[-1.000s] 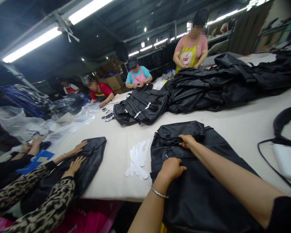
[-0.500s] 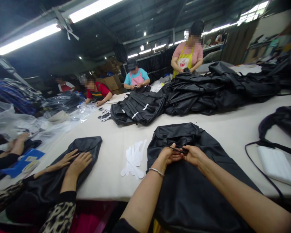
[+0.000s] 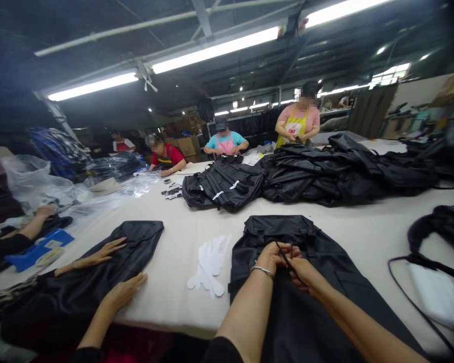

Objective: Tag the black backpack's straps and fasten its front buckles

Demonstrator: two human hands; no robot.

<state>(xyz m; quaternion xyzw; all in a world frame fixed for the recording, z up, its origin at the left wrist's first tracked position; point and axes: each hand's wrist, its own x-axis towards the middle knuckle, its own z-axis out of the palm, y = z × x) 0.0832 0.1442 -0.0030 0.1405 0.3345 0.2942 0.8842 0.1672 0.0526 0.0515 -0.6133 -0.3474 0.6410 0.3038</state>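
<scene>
A black backpack (image 3: 280,232) lies flat on the white table (image 3: 181,237) right in front of me. My left hand (image 3: 273,256), with a silver bracelet at the wrist, is closed in a pinch on a thin black strap (image 3: 285,256) of the backpack. My right hand (image 3: 304,269) is closed on the same strap just beside it. The two hands touch over the bag's upper middle. A fan of white paper pieces (image 3: 210,264) lies on the table to the left of the bag.
A co-worker's hands (image 3: 109,269) press flat on another black bag (image 3: 98,272) at left. A big heap of black backpacks (image 3: 325,169) fills the far table. Several people work at the far side. Clear plastic bags (image 3: 38,184) lie far left. A white pad (image 3: 439,295) sits at right.
My hands came together on the bag and took the thin strap, drawing it up between them. The camera tilted upward. The co-worker's hands slid over the other bag.
</scene>
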